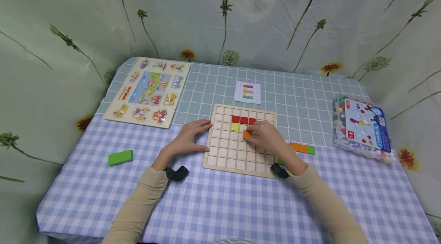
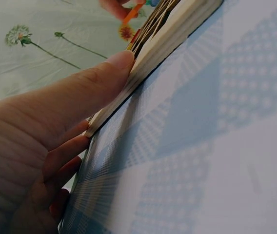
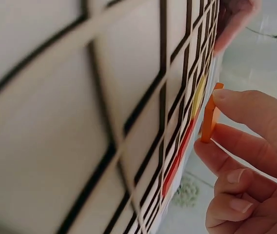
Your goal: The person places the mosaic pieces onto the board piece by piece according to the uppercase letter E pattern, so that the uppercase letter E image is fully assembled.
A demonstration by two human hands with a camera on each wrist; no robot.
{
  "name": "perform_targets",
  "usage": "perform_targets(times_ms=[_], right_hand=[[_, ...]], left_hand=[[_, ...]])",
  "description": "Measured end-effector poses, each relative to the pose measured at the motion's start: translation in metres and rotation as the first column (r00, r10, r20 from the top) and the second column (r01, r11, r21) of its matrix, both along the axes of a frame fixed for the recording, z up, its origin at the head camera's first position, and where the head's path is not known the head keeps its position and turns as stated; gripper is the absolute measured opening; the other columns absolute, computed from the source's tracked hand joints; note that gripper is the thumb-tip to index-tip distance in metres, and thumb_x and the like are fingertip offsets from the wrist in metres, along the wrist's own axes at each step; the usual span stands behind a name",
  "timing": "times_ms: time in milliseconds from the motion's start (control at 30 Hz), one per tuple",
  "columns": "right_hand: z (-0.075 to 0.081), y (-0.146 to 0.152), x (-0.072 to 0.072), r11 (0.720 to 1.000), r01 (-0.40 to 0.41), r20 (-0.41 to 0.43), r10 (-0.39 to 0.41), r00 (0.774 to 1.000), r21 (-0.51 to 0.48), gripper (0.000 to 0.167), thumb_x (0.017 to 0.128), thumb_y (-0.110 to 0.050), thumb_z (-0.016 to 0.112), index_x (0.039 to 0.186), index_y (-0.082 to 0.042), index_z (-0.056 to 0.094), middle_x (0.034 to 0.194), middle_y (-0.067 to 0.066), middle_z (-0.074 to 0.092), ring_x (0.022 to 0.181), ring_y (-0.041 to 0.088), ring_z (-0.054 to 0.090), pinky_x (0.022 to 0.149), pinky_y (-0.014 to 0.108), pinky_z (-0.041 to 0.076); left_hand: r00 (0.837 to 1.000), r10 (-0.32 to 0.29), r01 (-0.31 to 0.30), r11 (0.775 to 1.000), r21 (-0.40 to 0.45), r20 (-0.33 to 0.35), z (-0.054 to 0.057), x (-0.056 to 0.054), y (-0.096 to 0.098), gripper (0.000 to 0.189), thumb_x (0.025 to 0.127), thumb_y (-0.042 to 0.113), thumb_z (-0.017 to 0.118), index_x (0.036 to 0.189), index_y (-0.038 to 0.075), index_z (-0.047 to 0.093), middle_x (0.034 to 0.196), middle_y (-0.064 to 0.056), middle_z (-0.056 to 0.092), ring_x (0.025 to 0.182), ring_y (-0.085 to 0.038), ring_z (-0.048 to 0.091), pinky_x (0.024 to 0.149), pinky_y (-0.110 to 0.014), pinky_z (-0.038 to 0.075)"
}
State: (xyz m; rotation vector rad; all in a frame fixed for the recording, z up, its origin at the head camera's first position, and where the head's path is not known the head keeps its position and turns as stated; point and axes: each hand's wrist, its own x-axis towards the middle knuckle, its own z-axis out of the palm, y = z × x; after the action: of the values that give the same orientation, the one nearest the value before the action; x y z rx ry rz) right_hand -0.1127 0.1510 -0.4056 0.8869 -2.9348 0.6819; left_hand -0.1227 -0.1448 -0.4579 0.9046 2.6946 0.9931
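Between thumb and fingers, my right hand [image 1: 267,135] pinches an orange square tile [image 3: 209,114], held over the wooden grid board [image 1: 224,153]. Three red tiles [image 1: 244,120] sit in a row on the board, with a yellow tile [image 1: 234,126] below the leftmost one. At the board's left edge, my left hand [image 1: 188,136] rests with thumb and fingers spread and touching the side. In the left wrist view the thumb [image 2: 99,80] presses against the board's wooden edge. Behind the board lies a white pattern card [image 1: 247,92] showing red, yellow, orange and green squares.
Orange and green tiles [image 1: 302,148] lie right of the board, and another green piece [image 1: 280,161] is partly hidden by the right wrist. A green block [image 1: 120,158] lies at left. A picture puzzle board [image 1: 110,110] is back left; a clear box of beads [image 1: 365,125] stands right.
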Motion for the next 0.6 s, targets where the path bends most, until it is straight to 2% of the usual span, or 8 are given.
perform_targets(times_ms=[133,333,600], right_hand=[[-0.002,-0.011,-0.003,1.0,-0.017,0.019,0.016,1.0,0.012,0.016,0.08,-0.013,0.071,0.091,-0.002,0.072,0.087,0.01,0.072,0.077,0.02,0.065,0.072,0.033,0.053],[-0.003,-0.02,-0.004,0.998,0.006,0.063,-0.01,0.998,0.055,0.02,0.08,-0.015,0.071,0.097,-0.003,0.072,0.094,0.009,0.073,0.084,0.021,0.066,0.078,0.034,0.053],[-0.005,-0.028,-0.005,0.996,0.014,0.06,-0.02,0.998,0.092,0.02,0.081,-0.017,0.071,0.097,-0.003,0.072,0.094,0.008,0.069,0.084,0.02,0.063,0.077,0.033,0.053]], left_hand=[[1.0,0.003,-0.003,1.0,-0.002,0.004,0.001,-0.001,0.0,0.083,0.069,0.036,0.081,0.14,0.011,0.046,0.149,-0.01,0.039,0.139,-0.031,0.032,0.104,-0.057,0.025],[1.0,0.003,-0.003,1.0,-0.011,-0.011,0.002,-0.001,0.001,0.083,0.069,0.037,0.081,0.139,0.01,0.046,0.148,-0.01,0.041,0.139,-0.032,0.033,0.103,-0.057,0.026],[1.0,0.007,-0.007,1.0,-0.015,-0.01,0.0,-0.001,0.0,0.083,0.068,0.036,0.081,0.139,0.01,0.047,0.148,-0.011,0.041,0.139,-0.032,0.033,0.104,-0.057,0.025]])
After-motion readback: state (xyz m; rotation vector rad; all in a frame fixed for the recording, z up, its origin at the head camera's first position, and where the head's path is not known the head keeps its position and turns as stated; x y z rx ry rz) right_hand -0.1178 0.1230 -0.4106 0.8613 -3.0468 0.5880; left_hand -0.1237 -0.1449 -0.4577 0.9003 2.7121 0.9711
